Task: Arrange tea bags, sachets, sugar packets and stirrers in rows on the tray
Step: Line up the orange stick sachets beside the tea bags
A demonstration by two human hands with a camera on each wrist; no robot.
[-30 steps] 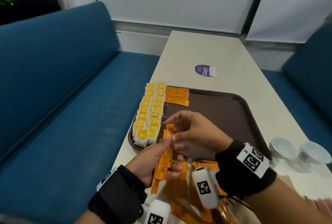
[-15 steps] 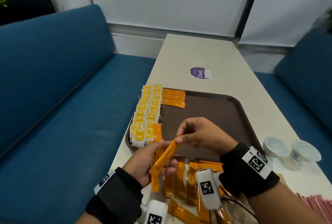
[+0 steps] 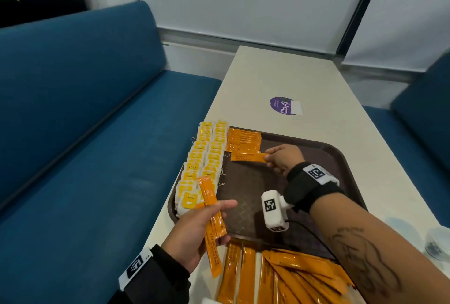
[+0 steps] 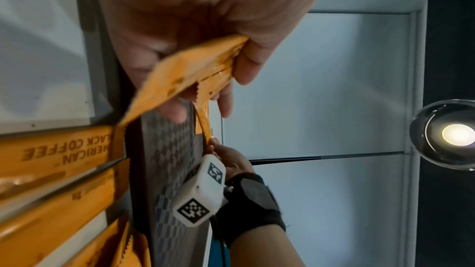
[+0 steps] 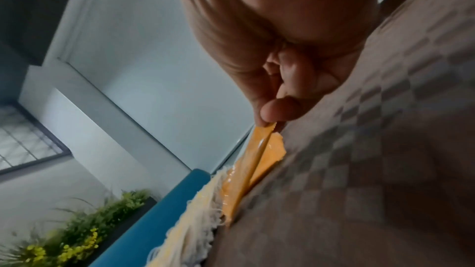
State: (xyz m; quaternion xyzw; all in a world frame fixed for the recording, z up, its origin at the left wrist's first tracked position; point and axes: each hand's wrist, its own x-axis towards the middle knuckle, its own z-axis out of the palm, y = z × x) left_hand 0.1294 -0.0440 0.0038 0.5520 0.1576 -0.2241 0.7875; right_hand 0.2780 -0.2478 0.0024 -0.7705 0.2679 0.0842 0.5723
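- A brown tray point(image 3: 316, 155) sits on a pale table point(image 3: 280, 77) between blue benches point(image 3: 85, 108), seen from above by the person working at it.
- Two rows of tea bags point(image 3: 204, 157) with yellow tags run along the tray's left edge, overlapping from the near end to the far end.
- Beside them, at the tray's far left corner, lies a short row of orange coffee sachets point(image 3: 243, 139), laid crosswise and overlapping.
- The right hand point(image 3: 283, 158) reaches over the tray and pinches the right end of one orange sachet point(image 3: 247, 157) between thumb and fingertips. This sachet lies just in front of the row, touching it; the right wrist view shows its far end down on the tray and its held end slightly raised.
- The left hand point(image 3: 194, 228) hovers over the tray's near left corner, its fingers curled round a small bundle of orange sachets point(image 3: 211, 216); the thumb lies across them. The bundle stands roughly upright, its top over the nearest tea bags.
- More loose orange sachets point(image 3: 275, 277), printed "American Black Coffee", lie fanned on the table just in front of the tray's near rim.
- A purple round sticker point(image 3: 282, 105) marks the table beyond the tray.
- Both wrists wear black bands with white marker tags.
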